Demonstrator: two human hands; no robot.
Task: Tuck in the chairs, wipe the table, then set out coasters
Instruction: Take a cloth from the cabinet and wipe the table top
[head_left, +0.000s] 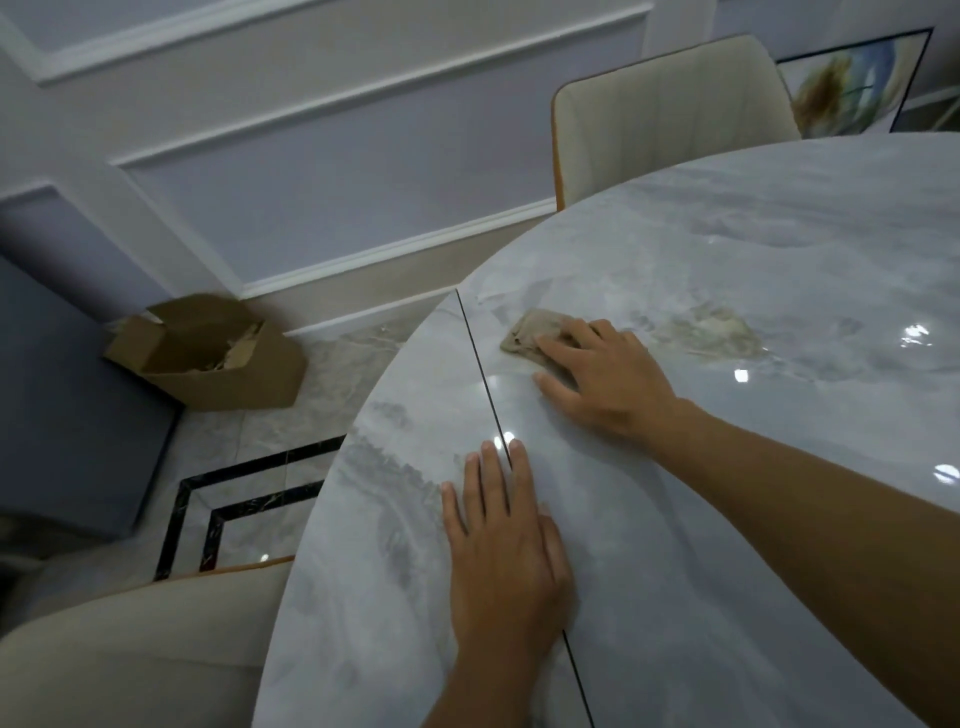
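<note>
Cloth (530, 332) under right hand (608, 384) | left hand (504, 545) flat on table (779, 234) (glossy marble)

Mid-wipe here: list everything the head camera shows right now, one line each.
table: one, grey-white marble, round, fills the right side
cloth: one, beige, on the table right of its dark seam
chairs: two, cream; one at the far edge, one at near left
cardboard box: one, brown, open, on the floor by the wall
framed picture: one, dark frame, top right
left hand: flat on the table
right hand: flat, pressing the cloth
</note>
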